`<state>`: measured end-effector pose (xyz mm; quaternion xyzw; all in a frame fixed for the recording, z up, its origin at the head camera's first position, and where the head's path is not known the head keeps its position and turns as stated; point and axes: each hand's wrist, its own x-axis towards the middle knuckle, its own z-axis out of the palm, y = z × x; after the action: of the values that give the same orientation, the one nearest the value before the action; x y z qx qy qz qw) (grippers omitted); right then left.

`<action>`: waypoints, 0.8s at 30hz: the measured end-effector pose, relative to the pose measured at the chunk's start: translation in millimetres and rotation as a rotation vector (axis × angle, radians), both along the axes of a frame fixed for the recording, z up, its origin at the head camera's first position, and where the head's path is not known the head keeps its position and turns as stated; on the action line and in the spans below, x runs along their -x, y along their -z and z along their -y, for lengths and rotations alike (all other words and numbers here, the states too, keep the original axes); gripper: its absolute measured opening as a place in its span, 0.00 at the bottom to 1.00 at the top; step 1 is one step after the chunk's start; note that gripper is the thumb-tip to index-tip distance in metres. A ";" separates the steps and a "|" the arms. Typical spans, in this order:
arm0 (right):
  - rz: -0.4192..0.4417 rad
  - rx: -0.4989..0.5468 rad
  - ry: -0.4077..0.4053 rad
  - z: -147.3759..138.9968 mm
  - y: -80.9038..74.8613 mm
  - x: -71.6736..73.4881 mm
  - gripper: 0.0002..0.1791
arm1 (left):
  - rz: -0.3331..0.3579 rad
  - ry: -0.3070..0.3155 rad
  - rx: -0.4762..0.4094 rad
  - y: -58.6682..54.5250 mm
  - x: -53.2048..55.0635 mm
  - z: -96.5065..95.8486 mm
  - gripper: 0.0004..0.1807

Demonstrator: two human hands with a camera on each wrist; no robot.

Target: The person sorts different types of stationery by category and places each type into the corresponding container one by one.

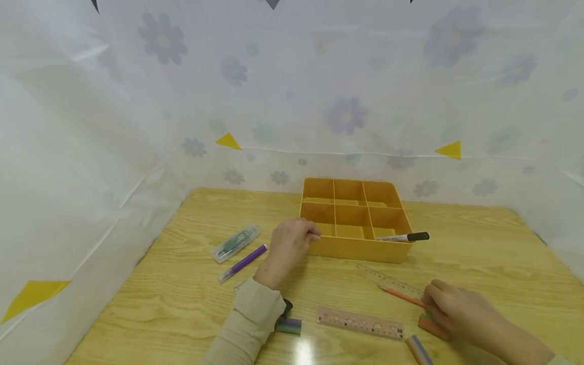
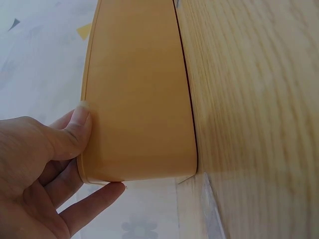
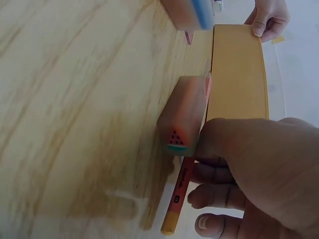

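Note:
My left hand (image 1: 289, 246) grips the rim of an orange-yellow divided box (image 1: 356, 249) at its front left corner; the left wrist view shows the thumb on the front wall. A marker (image 1: 412, 236) with a black cap leans over the rim from the front right compartment. On the right, my right hand (image 1: 461, 306) pinches a red pencil (image 3: 180, 191) near the tabletop, though the thumb tip is partly hidden. A clear ruler (image 1: 388, 278) lies alongside the pencil. Close beside the fingers is a reddish eraser (image 3: 182, 112) with a watermelon print.
Left of the box lie a clear case (image 1: 235, 244) with green contents and a purple marker (image 1: 244, 262). A pink ruler (image 1: 360, 323) and a striped block (image 1: 418, 350) lie in front. Another striped block (image 1: 289, 326) and a black object (image 1: 287, 306) are partly behind the left sleeve.

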<state>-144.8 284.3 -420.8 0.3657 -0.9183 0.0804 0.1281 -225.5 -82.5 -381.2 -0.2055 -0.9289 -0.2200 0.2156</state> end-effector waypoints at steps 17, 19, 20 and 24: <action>-0.099 0.136 -0.135 9.6 -26.1 -1.6 0.16 | 0.012 -0.002 -0.005 0.7 -1.0 0.0 0.06; -0.124 0.152 -0.129 13.6 -31.5 -2.2 0.23 | 0.015 -0.005 -0.002 0.8 -1.0 -0.1 0.06; -0.130 0.164 -0.123 15.4 -34.2 -2.4 0.24 | 0.015 -0.006 -0.002 0.8 -0.9 -0.2 0.06; -0.069 0.227 -0.069 22.6 -45.5 -2.0 0.03 | 0.011 -0.008 0.005 0.6 -1.3 -0.3 0.06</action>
<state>-142.8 261.8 -375.3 0.3830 -0.8851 0.1758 0.1974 -224.3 -82.1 -381.8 -0.2012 -0.9314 -0.2180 0.2109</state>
